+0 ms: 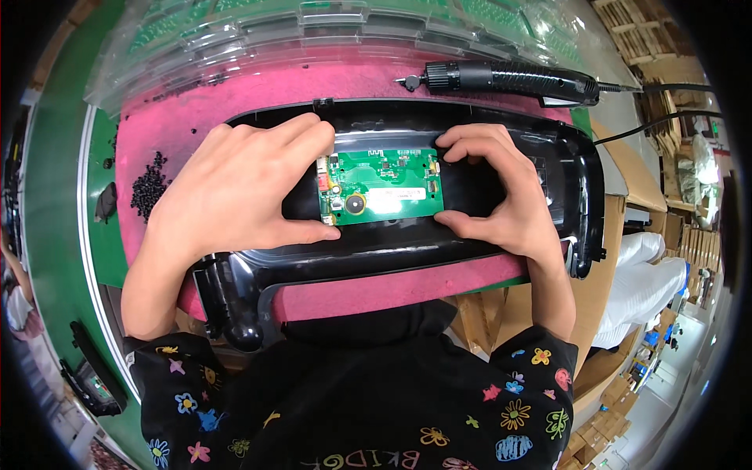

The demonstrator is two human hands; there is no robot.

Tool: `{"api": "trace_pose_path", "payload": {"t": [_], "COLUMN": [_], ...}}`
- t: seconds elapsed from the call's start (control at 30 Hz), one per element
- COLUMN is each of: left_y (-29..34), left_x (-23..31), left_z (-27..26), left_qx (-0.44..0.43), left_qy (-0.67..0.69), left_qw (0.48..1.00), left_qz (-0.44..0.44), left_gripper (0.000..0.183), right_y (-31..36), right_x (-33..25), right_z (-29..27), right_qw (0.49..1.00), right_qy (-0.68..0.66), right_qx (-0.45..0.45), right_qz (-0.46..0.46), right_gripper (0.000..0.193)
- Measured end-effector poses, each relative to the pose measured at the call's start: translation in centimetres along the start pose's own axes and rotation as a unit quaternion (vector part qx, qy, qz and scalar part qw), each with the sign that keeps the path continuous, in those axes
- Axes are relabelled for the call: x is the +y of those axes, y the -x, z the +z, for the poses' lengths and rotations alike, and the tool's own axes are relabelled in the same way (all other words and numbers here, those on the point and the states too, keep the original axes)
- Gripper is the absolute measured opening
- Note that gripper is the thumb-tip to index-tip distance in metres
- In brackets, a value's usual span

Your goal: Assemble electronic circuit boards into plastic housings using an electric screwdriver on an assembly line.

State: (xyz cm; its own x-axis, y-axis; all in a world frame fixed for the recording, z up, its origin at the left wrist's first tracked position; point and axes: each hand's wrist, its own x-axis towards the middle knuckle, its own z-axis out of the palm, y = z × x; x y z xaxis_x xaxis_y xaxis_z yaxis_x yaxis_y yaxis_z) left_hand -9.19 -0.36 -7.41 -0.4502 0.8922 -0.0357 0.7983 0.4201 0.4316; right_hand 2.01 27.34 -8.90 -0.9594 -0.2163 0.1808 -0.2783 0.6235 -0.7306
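A green circuit board (392,182) with a white label and a round buzzer lies level over the middle of a glossy black plastic housing (352,262). My left hand (243,188) grips the board's left end, thumb at the lower corner and fingers at the upper one. At the opposite end, my right hand (501,184) pinches the board's two right corners between thumb and fingers. Whether the board rests fully in the housing or sits slightly above it, I cannot tell.
Behind the housing lies a black electric screwdriver (513,81), its cable running right. Many small black screws (149,186) are heaped on the pink mat (345,86) at left. Clear plastic trays (313,35) with green boards stand at the back. Cardboard boxes (627,188) stand at right.
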Motion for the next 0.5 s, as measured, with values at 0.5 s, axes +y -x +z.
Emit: {"api": "trace_pose_path", "payload": {"t": [0.5], "left_y": [0.32], "left_x": [-0.63], "left_z": [0.27], "left_qx": [0.000], "left_qy": [-0.010], "left_qw": [1.000], "left_qz": [-0.003], "left_gripper": [0.061], "right_y": [-0.39], "right_x": [0.13], "right_z": [0.98], "right_qw": [1.000], "right_qy": [0.027], "right_qx": [-0.003], "right_qz": [-0.003], "right_gripper": [0.052]}}
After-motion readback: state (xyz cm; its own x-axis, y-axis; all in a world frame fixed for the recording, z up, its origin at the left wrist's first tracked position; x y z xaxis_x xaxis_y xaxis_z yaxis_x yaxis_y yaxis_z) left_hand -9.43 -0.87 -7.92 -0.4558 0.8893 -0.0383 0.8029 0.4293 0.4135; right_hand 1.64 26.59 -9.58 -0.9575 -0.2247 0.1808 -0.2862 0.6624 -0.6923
